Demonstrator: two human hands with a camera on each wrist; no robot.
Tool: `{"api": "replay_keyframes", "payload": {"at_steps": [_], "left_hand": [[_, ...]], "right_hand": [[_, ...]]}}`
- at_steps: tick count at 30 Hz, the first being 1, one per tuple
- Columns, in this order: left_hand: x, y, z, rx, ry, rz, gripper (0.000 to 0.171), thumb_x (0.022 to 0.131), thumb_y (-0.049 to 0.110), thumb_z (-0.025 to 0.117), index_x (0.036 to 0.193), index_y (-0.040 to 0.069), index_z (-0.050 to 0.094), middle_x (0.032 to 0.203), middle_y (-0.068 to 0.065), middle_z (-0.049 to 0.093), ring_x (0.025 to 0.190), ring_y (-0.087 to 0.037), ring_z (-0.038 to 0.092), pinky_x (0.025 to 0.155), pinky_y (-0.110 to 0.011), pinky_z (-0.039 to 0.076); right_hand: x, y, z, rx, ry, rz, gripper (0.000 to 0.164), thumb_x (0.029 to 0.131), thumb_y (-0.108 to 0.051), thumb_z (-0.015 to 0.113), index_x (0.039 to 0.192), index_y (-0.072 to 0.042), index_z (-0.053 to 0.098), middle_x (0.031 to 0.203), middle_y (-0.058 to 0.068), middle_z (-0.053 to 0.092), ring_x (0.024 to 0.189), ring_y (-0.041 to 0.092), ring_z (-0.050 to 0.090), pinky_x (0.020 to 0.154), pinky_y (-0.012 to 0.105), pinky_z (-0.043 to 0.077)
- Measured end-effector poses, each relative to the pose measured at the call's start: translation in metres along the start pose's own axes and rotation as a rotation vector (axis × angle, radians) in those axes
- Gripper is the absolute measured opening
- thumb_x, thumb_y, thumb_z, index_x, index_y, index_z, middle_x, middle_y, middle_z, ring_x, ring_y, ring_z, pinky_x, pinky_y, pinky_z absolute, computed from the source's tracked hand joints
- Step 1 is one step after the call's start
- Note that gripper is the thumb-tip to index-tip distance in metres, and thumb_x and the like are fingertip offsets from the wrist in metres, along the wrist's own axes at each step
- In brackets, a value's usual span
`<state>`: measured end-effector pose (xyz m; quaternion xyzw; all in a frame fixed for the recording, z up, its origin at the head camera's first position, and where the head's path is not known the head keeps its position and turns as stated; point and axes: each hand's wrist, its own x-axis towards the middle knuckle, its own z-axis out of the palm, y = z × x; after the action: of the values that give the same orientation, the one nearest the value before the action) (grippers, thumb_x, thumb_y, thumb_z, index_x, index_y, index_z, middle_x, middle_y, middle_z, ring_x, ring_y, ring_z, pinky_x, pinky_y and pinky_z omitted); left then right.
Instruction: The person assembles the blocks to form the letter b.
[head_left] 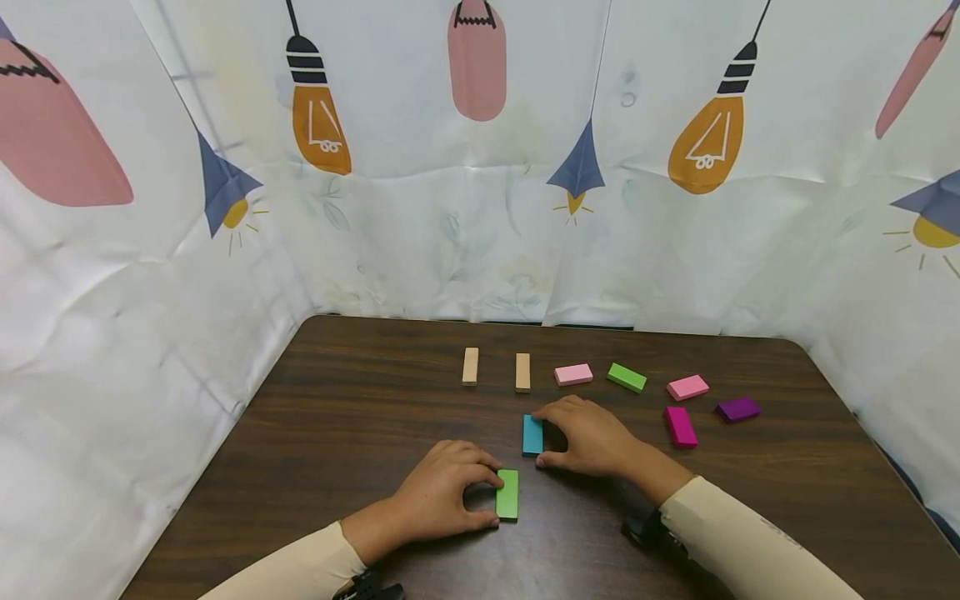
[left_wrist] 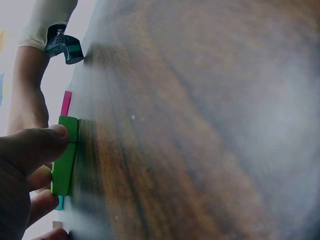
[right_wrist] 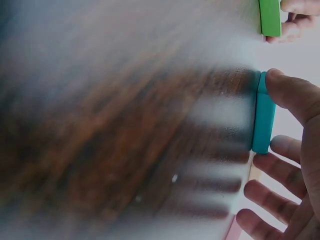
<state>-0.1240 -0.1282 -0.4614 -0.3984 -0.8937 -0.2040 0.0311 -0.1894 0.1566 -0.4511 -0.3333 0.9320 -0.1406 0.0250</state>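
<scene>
"What's the left hand [head_left: 450, 492] got there?"

"The near green block [head_left: 507, 500], pinched between thumb and fingers toward its two ends. It's over the dark wood-grain table [head_left: 337, 400], its length running away from the person."

"And the right hand [head_left: 588, 437]?"

"Clamped much the same way on the blue block [head_left: 532, 436], thumb at the near end, fingertips at the far one. It's just beyond the green and a little to the right, the two not touching."

"Why by the ends?"

"Better steering, I'd guess: held along its length, a block is less apt to swivel. And each hand comes in from its own side, so the arms needn't cross."

"Are they lifted?"

"From here I can't tell whether they bear fully on the table."

"And those farther back?"

"Two plain wood blocks [head_left: 470, 367], two pink blocks [head_left: 573, 374], the far green block [head_left: 626, 377], then the magenta block [head_left: 681, 427] and purple block [head_left: 738, 409] off right. That spacing probably leaves fingers room around each."
</scene>
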Motion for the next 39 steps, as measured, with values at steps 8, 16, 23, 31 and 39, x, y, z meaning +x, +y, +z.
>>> {"api": "replay_keyframes", "payload": {"at_steps": [8, 16, 23, 31, 39], "left_hand": [[0.000, 0.000, -0.001, -0.004, -0.009, -0.010, 0.034, 0.083, 0.044, 0.084, 0.111, 0.027, 0.077, 0.126, 0.011, 0.066, 0.120, -0.014, 0.057, 0.105, -0.048, 0.041], [0.001, 0.000, -0.001, 0.006, 0.000, 0.002, 0.034, 0.082, 0.044, 0.085, 0.110, 0.027, 0.077, 0.124, 0.011, 0.066, 0.119, -0.013, 0.057, 0.105, -0.047, 0.041], [0.001, 0.000, -0.002, 0.010, -0.013, -0.001, 0.034, 0.083, 0.045, 0.084, 0.111, 0.027, 0.077, 0.125, 0.011, 0.066, 0.119, -0.013, 0.058, 0.105, -0.047, 0.041], [0.001, 0.001, -0.002, 0.009, -0.009, 0.002, 0.035, 0.083, 0.047, 0.084, 0.110, 0.027, 0.077, 0.126, 0.012, 0.066, 0.119, -0.013, 0.057, 0.105, -0.047, 0.041], [0.000, 0.000, -0.001, 0.002, -0.006, -0.001, 0.035, 0.083, 0.047, 0.084, 0.110, 0.027, 0.077, 0.126, 0.010, 0.066, 0.119, -0.013, 0.057, 0.105, -0.048, 0.041]], "right_hand": [[0.003, -0.001, 0.002, -0.012, -0.010, 0.007, 0.059, 0.086, -0.051, 0.079, 0.134, -0.017, 0.067, 0.130, -0.003, 0.066, 0.124, 0.019, 0.055, 0.103, 0.046, 0.046], [0.005, -0.005, 0.002, 0.001, 0.022, -0.018, 0.055, 0.086, -0.050, 0.079, 0.130, -0.018, 0.069, 0.125, -0.005, 0.067, 0.119, 0.017, 0.058, 0.099, 0.044, 0.049], [0.007, -0.013, -0.001, 0.023, 0.038, -0.053, 0.053, 0.087, -0.048, 0.079, 0.129, -0.018, 0.069, 0.125, -0.006, 0.067, 0.118, 0.016, 0.059, 0.097, 0.043, 0.051], [0.010, -0.019, 0.001, 0.026, 0.026, -0.069, 0.053, 0.088, -0.050, 0.077, 0.130, -0.018, 0.069, 0.126, -0.007, 0.067, 0.119, 0.015, 0.058, 0.096, 0.041, 0.051], [0.012, -0.026, 0.001, 0.040, 0.006, -0.067, 0.053, 0.088, -0.050, 0.077, 0.130, -0.018, 0.069, 0.126, -0.005, 0.068, 0.118, 0.015, 0.058, 0.095, 0.041, 0.051]]}}
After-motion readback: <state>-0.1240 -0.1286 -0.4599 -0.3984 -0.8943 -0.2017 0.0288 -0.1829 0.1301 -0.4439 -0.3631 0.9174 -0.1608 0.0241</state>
